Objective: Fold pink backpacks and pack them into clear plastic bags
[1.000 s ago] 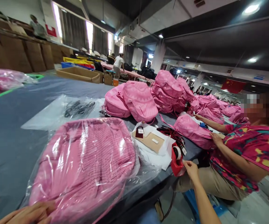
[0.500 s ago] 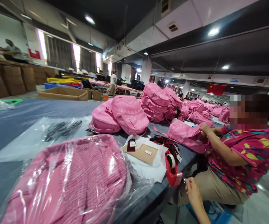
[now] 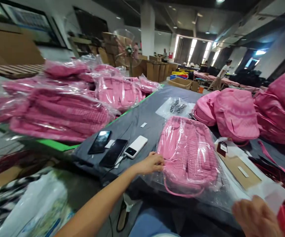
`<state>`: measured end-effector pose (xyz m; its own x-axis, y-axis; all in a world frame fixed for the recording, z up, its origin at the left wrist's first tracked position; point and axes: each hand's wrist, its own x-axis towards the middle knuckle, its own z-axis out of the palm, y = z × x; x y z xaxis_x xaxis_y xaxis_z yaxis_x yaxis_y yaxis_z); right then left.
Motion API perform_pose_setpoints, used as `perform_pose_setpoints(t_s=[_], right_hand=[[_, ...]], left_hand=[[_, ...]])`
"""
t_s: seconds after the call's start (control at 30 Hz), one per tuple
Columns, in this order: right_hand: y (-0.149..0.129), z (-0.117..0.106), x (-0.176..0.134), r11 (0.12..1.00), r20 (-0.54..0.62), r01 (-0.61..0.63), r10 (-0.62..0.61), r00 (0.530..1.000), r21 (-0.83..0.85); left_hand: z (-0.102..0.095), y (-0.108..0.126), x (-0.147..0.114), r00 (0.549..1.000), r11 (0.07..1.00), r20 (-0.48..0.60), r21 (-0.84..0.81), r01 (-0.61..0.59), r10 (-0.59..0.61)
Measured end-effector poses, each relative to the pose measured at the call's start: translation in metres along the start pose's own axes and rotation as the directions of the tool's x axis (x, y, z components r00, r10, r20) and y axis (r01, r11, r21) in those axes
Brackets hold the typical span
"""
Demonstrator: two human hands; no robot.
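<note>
A pink backpack (image 3: 174, 148) lies inside a clear plastic bag (image 3: 227, 194) at the table's front edge. My left hand (image 3: 153, 163) is at the left side of this bag, its fingers curled closed on the plastic. Low on the right, my right hand (image 3: 256, 214) is smeared by motion, near the bag's lower right corner; its fingers cannot be made out. Beside it is a red tape dispenser (image 3: 284, 217), cut off by the frame edge. A brown cardboard piece (image 3: 243, 172) and a dark red tag (image 3: 221, 148) lie on white paper to the right.
Two dark phones (image 3: 114, 153) and a white power bank (image 3: 136, 147) lie left of my left hand. Bagged backpacks (image 3: 60, 112) are heaped beyond the green edge (image 3: 58, 144). Unbagged backpacks (image 3: 236, 113) are piled on the right. A fan (image 3: 128, 49) stands behind.
The view has swung left, so the co-worker is out of frame. My left hand now shows at the bag's side. My right hand has moved from beyond the tape dispenser to the bag's corner.
</note>
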<state>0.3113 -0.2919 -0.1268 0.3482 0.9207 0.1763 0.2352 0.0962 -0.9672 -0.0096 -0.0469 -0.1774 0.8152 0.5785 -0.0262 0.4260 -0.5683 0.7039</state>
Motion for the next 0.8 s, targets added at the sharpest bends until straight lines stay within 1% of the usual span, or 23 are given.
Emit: perform_pose_setpoints(t_s=[0.03, 0.07, 0.1, 0.17, 0.23, 0.27, 0.33, 0.37, 0.4, 0.43, 0.5, 0.53, 0.57, 0.6, 0.63, 0.7, 0.73, 0.8], right_hand=[[-0.014, 0.022, 0.022, 0.998, 0.227, 0.048, -0.04, 0.973, -0.03], [-0.026, 0.047, 0.044, 0.988, 0.411, 0.091, -0.033, 0.911, -0.122], [-0.035, 0.073, 0.065, 0.967, 0.523, 0.148, -0.02, 0.852, -0.205], [-0.044, 0.122, 0.103, 0.901, 0.728, 0.299, 0.027, 0.685, -0.314], [-0.037, 0.159, 0.132, 0.796, 0.822, 0.456, 0.09, 0.562, -0.399], [-0.03, 0.172, 0.143, 0.742, 0.845, 0.512, 0.134, 0.518, -0.432], [-0.014, 0.185, 0.159, 0.674, 0.855, 0.556, 0.234, 0.464, -0.486], [-0.007, 0.186, 0.165, 0.659, 0.847, 0.554, 0.272, 0.457, -0.51], [-0.001, 0.185, 0.17, 0.642, 0.831, 0.548, 0.289, 0.475, -0.537], [0.002, 0.183, 0.173, 0.617, 0.806, 0.544, 0.285, 0.519, -0.569], [0.001, 0.175, 0.172, 0.546, 0.735, 0.543, 0.222, 0.641, -0.638], [-0.003, 0.171, 0.168, 0.513, 0.698, 0.54, 0.179, 0.693, -0.667], [-0.008, 0.169, 0.161, 0.498, 0.671, 0.533, 0.143, 0.728, -0.684], [-0.014, 0.168, 0.152, 0.505, 0.657, 0.524, 0.12, 0.744, -0.686], [-0.019, 0.168, 0.142, 0.527, 0.659, 0.519, 0.109, 0.744, -0.673], [-0.026, 0.172, 0.122, 0.562, 0.683, 0.523, 0.108, 0.722, -0.641], [-0.026, 0.176, 0.114, 0.561, 0.691, 0.525, 0.122, 0.712, -0.64], [-0.021, 0.184, 0.107, 0.522, 0.689, 0.52, 0.198, 0.697, -0.676]], left_hand=[[0.001, -0.001, 0.001, 1.0, 1.0, -0.004, -0.011, -0.001, 0.001], [0.003, -0.002, 0.001, 1.0, 1.0, -0.007, -0.021, -0.005, 0.005], [0.004, -0.003, 0.0, 1.0, 0.999, -0.013, -0.03, -0.012, 0.011], [0.006, -0.005, 0.0, 0.999, 0.999, -0.027, -0.043, -0.02, 0.019], [0.007, -0.005, 0.0, 0.999, 0.998, -0.033, -0.05, -0.027, 0.025], [0.007, -0.004, 0.0, 0.999, 0.998, -0.034, -0.052, -0.029, 0.027], [0.007, -0.003, -0.001, 0.999, 0.998, -0.034, -0.056, -0.032, 0.03], [0.007, -0.003, -0.001, 0.999, 0.998, -0.035, -0.058, -0.033, 0.031], [0.007, -0.003, -0.001, 0.999, 0.998, -0.035, -0.06, -0.034, 0.032], [0.007, -0.003, -0.001, 0.999, 0.997, -0.037, -0.062, -0.035, 0.032], [0.008, -0.004, 0.0, 0.999, 0.997, -0.04, -0.064, -0.037, 0.035], [0.009, -0.004, 0.0, 0.998, 0.997, -0.043, -0.064, -0.038, 0.035], [0.009, -0.004, 0.0, 0.998, 0.997, -0.046, -0.063, -0.037, 0.034], [0.009, -0.004, -0.001, 0.998, 0.997, -0.048, -0.062, -0.036, 0.033], [0.009, -0.004, -0.001, 0.998, 0.997, -0.048, -0.061, -0.036, 0.033], [0.009, -0.004, -0.002, 0.999, 0.998, -0.039, -0.057, -0.036, 0.034], [0.009, -0.004, -0.002, 0.999, 0.998, -0.034, -0.054, -0.034, 0.032], [0.008, -0.004, -0.003, 0.999, 0.999, -0.031, -0.045, -0.022, 0.021]])
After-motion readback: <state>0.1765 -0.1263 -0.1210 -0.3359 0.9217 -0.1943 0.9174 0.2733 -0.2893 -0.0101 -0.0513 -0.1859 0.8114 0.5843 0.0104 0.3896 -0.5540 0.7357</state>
